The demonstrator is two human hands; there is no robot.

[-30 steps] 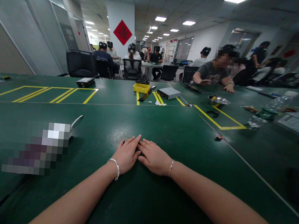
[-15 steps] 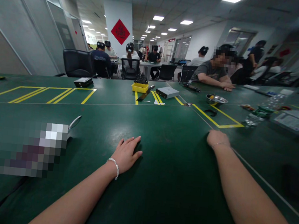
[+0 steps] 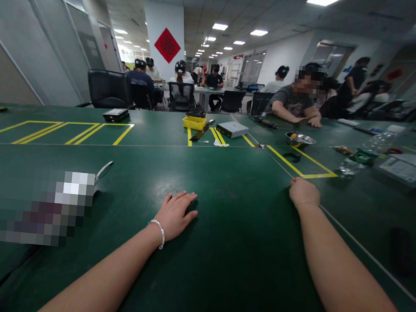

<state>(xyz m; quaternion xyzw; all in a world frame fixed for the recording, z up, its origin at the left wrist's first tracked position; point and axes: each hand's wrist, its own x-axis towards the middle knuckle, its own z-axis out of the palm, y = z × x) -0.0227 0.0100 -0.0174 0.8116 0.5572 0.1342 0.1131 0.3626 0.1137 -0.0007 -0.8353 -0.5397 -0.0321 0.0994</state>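
Note:
My left hand [image 3: 175,215] lies palm down on the green tabletop [image 3: 228,256], its fingers stretched out and the thumb apart. Nothing is in it, and a pale bracelet [image 3: 162,235] circles the wrist. Farther right, my right hand [image 3: 305,192] rests on the table as a fist, with a thin bracelet at its wrist. Its fingers curl under and away from me, so anything inside them is hidden. The fist sits over a thin pale seam line, just short of a yellow tape outline [image 3: 320,175]. A black curved piece [image 3: 291,157] lies beyond it.
A pixelated object [image 3: 51,209] with a strap lies at left. Farther back are a yellow bin [image 3: 194,122], a silver box [image 3: 231,129], a black box [image 3: 116,115] and a metal bowl [image 3: 300,139]. A plastic bottle [image 3: 368,154] lies right. A co-worker [image 3: 296,100] sits across.
My hands have hardly moved; the right fist appears very slightly higher in view. The co-worker across the table has shifted their hands a little.

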